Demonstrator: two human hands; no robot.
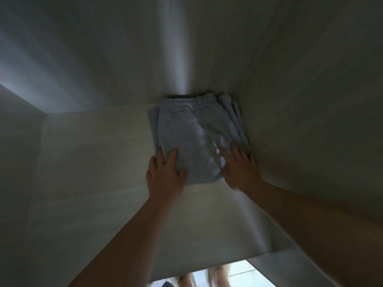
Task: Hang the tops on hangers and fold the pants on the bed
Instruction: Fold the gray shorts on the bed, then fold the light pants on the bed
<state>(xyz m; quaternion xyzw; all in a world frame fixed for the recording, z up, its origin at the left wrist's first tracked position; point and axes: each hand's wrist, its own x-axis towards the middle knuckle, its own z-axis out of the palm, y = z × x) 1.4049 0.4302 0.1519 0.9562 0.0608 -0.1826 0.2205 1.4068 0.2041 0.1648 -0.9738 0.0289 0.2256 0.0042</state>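
Folded light grey pants with a drawstring waistband lie on a pale shelf inside a dim closet, pushed toward the back right corner. They sit on top of another folded grey garment, whose edges show at the right. My left hand lies flat on the near left corner of the pants with fingers spread. On the near right corner, my right hand presses with straight fingers. Both forearms reach up from below.
The closet's side wall stands close on the right and the back wall rises behind the pile. Bare shelf stretches to the left. Below the shelf edge, tops of hanging clothes show at the bottom.
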